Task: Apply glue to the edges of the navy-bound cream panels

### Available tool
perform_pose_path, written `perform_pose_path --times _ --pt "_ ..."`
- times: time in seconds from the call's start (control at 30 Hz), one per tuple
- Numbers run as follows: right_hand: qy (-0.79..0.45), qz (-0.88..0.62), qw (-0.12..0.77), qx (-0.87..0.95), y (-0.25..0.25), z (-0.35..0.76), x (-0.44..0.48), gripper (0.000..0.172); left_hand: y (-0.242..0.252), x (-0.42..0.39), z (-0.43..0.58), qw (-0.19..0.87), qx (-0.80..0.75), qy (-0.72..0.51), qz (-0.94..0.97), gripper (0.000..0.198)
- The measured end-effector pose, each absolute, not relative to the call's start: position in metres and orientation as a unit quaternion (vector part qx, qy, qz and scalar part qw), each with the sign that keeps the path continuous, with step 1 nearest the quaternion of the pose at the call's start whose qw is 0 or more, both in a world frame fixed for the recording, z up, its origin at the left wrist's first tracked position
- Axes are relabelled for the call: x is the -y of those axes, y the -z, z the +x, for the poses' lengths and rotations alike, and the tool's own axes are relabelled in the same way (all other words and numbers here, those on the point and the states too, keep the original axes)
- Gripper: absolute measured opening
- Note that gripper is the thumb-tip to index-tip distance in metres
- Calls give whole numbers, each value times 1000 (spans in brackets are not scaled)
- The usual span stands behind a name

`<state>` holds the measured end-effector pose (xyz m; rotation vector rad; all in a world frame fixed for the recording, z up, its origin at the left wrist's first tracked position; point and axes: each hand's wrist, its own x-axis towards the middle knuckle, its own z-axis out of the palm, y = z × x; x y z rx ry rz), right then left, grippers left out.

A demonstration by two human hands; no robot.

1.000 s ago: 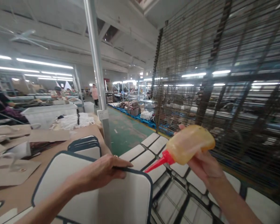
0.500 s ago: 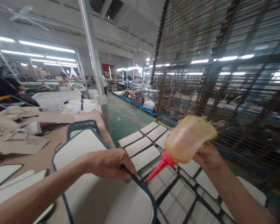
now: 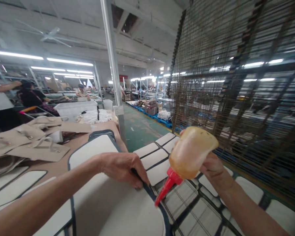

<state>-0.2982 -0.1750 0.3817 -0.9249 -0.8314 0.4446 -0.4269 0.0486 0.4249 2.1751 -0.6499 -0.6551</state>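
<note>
Left hand and right hand at a panel's edge, as I view them from afar. My left hand (image 3: 124, 168) pinches the dark border of a pale panel (image 3: 131, 213), thumb and fingers pressed together on its upper edge; the panel stands tilted at the near side of the desk (image 3: 76, 141), its lower end out of view. I judge it light and fairly stiff, best gripped by the border. My right hand (image 3: 212, 165) is wrapped around a bottle (image 3: 194, 149), tipped so that its red nozzle (image 3: 166, 190) meets or nearly meets that border. The bottle looks soft and squeezable, possibly slippery, and is best held around the body. Beige bags (image 3: 45, 149) lie on the desk; smaller panels (image 3: 154, 162) lie on wire racks to the right. Beyond are a metal pole (image 3: 110, 49), upright wire racks (image 3: 201, 65) and a green floor (image 3: 135, 131).
</note>
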Motion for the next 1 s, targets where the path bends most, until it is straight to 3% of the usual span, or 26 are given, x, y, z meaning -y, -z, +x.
perform_pose_path --times 0.2,0.5,0.77,0.93,1.0 --pt "-245 -423 778 395 -382 -301 154 59 -425 -67 -436 401 255 244 845 32" --pt "-207 -445 819 297 -385 -309 141 70 -421 -92 -444 397 247 209 859 29" --pt "-126 -447 834 298 -373 -306 149 63 -413 -116 -448 383 198 156 889 29" --pt "-58 -458 854 240 -367 -309 151 67 -407 -124 -449 385 169 128 898 27" --pt "-31 -448 864 227 -365 -311 152 60 -403 -126 -448 384 154 111 904 27"
